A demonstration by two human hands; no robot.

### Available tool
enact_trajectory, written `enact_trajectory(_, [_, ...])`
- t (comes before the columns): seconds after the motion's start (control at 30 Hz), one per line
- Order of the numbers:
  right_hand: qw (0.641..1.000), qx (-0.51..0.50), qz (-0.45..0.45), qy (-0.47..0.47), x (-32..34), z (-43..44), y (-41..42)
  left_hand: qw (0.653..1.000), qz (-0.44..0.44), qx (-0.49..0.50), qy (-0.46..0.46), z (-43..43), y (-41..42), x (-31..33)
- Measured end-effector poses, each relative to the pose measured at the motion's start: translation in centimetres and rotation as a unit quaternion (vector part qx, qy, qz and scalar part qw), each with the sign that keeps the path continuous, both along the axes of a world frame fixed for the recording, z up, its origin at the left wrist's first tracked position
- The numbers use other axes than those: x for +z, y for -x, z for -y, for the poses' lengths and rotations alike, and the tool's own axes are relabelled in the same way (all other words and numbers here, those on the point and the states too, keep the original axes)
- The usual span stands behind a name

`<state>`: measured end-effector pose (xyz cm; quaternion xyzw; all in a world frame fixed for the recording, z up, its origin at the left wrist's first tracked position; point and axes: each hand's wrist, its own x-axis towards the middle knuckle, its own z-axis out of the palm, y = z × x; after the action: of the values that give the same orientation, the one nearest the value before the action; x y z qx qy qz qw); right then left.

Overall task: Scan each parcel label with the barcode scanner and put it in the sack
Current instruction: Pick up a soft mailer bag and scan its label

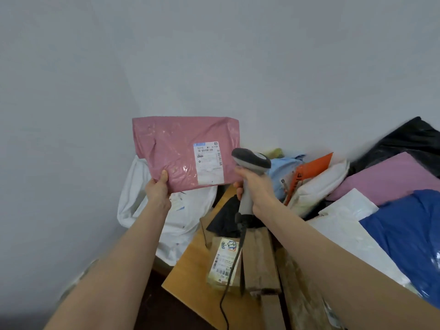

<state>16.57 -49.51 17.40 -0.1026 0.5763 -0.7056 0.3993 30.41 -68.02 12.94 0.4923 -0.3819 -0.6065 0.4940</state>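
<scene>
Faced a bare grey wall. Held pink parcel (176, 151) above the white sack (133, 198), corner pinched in left grip (158, 189); aimed barcode scanner (251, 160), clasped in right grip (257, 186), at its label (209, 163). Likely mid-scan, with many parcels (381, 179) heaped on the table (190, 265).

Light is soft, even and rather dim; the wall (214, 55) has a flat grey-blue cast, no hard shadows. Just above where the left hand (158, 189) grips it, the pink parcel (176, 148) shows pale glare on its plastic and label (209, 163). Near the right hand (258, 186) gripping the barcode scanner (252, 160) focus is fair; far right of it the blue bag (404, 229) smears. Wide-angle stretch splays the forearms (119, 258) below both grips.
</scene>
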Motion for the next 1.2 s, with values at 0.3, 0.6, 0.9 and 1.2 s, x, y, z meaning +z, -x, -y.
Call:
enact_trajectory(0.3, [0.994,0.053,0.051,-0.079,-5.7,12.8,-4.4,0.963,0.223,0.147,0.038,10.7,-7.3,-7.9])
enact_trajectory(0.6, [0.980,0.084,0.089,-0.158,-12.9,21.6,-4.8,0.903,0.418,0.083,0.048,20.7,-7.7,-16.3])
enact_trajectory(0.9, [0.976,0.063,0.125,-0.170,-15.0,21.8,-2.3,0.880,0.451,-0.122,-0.084,21.4,-3.2,-20.5])
enact_trajectory(1.2, [0.965,-0.035,0.235,-0.111,-11.3,12.7,0.6,0.923,0.311,-0.223,0.039,9.8,5.2,-13.7])
